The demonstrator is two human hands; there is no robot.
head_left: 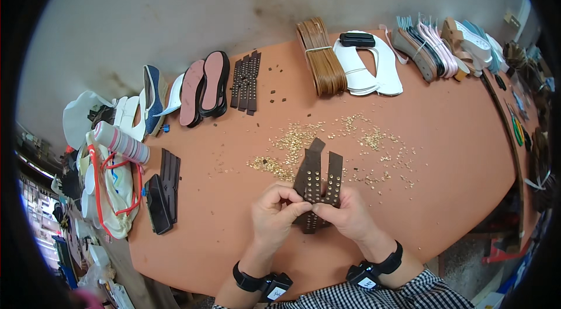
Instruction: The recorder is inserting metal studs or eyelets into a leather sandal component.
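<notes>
A dark brown shoe upper with several straps (312,175) is held over the table, rows of small round gold studs running along it. My left hand (277,211) grips its left side, fingers curled and thumb on the front. On the other side my right hand (349,219) pinches it with the thumb pressed near the middle. Both thumb tips almost meet at the crossing of the straps. The fingers behind the upper are partly hidden. Just beyond it, loose gold studs (291,144) lie scattered, with more studs (375,137) to the right.
Studded brown straps (245,83) lie at the back beside pink-topped soles (215,80). A bundle of brown strips (322,61), white sole shapes (387,69) and wedges (416,50) line the far edge. At left are a black phone (159,205), plain dark straps (170,175) and a bag (117,192).
</notes>
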